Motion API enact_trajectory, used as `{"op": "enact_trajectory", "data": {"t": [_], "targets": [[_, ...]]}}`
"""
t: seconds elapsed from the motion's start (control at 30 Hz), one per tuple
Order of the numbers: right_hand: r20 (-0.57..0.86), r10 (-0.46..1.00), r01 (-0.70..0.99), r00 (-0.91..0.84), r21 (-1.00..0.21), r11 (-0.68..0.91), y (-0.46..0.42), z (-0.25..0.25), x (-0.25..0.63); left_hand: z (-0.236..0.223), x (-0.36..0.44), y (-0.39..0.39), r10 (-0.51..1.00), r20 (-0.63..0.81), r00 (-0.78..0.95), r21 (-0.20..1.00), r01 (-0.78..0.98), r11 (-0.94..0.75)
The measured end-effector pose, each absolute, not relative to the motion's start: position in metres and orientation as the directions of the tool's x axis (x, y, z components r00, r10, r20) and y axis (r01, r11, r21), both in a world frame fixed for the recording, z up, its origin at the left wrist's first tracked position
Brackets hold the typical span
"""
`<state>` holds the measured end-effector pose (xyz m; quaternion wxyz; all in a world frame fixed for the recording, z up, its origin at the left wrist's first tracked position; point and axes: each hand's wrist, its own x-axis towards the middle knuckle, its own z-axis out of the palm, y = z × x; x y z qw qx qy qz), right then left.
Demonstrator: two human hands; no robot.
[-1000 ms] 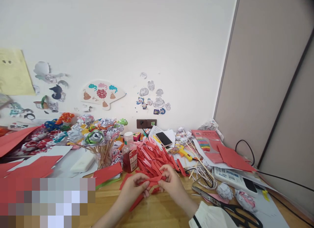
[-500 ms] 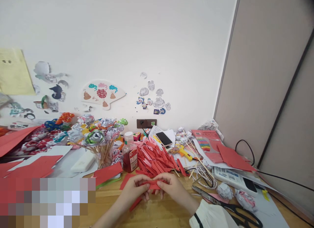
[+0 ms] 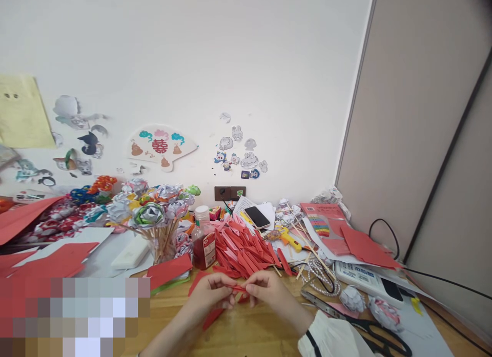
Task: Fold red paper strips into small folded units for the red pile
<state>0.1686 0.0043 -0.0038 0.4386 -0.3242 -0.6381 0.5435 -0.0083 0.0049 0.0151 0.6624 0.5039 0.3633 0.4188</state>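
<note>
Between my two hands, a narrow folded strip of red paper [image 3: 240,289] is pinched at both ends, just above the wooden table. My left hand [image 3: 216,291] grips its left end between thumb and fingers. Thumb and fingers of my right hand [image 3: 265,293] close on the other end. Under and beside my left hand lies more red paper [image 3: 212,318], partly hidden by it. Right behind my hands rises a heap of folded red paper pieces [image 3: 246,249].
A bottle of red liquid [image 3: 203,242] and a holder of paper flowers [image 3: 161,244] stand behind left. To the right lie a glue gun [image 3: 290,239], a bead string [image 3: 319,277], black-handled scissors [image 3: 369,329] and crumpled paper balls [image 3: 351,298]. A phone [image 3: 257,217] rests behind the heap.
The red paper in my hands has gone from a wider flat face to a thin edge-on strip. My hands have stayed in nearly the same place.
</note>
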Motion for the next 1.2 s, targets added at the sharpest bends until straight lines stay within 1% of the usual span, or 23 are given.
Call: {"op": "enact_trajectory", "data": {"t": [0.13, 0.2, 0.3, 0.43, 0.6, 0.63, 0.73, 0.8, 0.93, 1.1, 1.2], "targets": [[0.220, 0.926, -0.030, -0.306, -0.975, 0.222, 0.008, -0.008, 0.165, 0.012, -0.007, 0.006, 0.922, -0.049, 0.385, 0.995, -0.060, 0.078], [0.243, 0.929, -0.032, -0.279, -0.969, 0.243, 0.009, -0.010, 0.163, 0.012, -0.005, 0.007, 0.923, -0.023, 0.385, 0.999, -0.032, 0.038], [0.244, 0.926, -0.017, -0.288, -0.968, 0.250, 0.009, -0.012, 0.160, 0.013, -0.003, 0.008, 0.933, 0.023, 0.358, 1.000, -0.015, -0.019], [0.186, 0.926, 0.117, -0.327, -0.965, 0.235, 0.006, -0.013, 0.160, 0.016, -0.003, 0.008, 0.955, 0.059, 0.290, 0.998, -0.045, -0.048], [0.066, 0.949, 0.239, -0.308, -0.960, 0.145, 0.007, -0.012, 0.163, 0.017, -0.005, 0.008, 0.980, 0.042, 0.192, 0.992, -0.127, -0.017], [0.072, 0.951, 0.262, -0.300, -0.953, 0.155, 0.007, -0.011, 0.163, 0.017, -0.005, 0.009, 0.985, 0.038, 0.169, 0.991, -0.132, -0.015], [0.159, 0.944, 0.304, -0.289, -0.920, 0.248, 0.006, -0.009, 0.164, 0.016, -0.008, 0.010, 0.991, 0.039, 0.124, 0.987, -0.159, -0.019], [0.173, 0.933, 0.289, -0.314, -0.919, 0.267, 0.004, -0.007, 0.164, 0.016, -0.011, 0.011, 0.992, 0.022, 0.122, 0.979, -0.204, 0.003], [0.127, 0.911, 0.223, -0.391, -0.948, 0.228, 0.003, -0.005, 0.165, 0.016, -0.016, 0.012, 0.992, 0.008, 0.125, 0.959, -0.282, 0.028], [0.142, 0.923, 0.227, -0.359, -0.945, 0.234, 0.004, -0.006, 0.166, 0.019, -0.015, 0.011, 0.993, 0.033, 0.110, 0.962, -0.274, -0.001], [0.171, 0.917, 0.188, -0.360, -0.950, 0.251, 0.003, -0.005, 0.164, 0.022, -0.015, 0.010, 0.995, 0.031, 0.096, 0.962, -0.273, -0.004]]}}
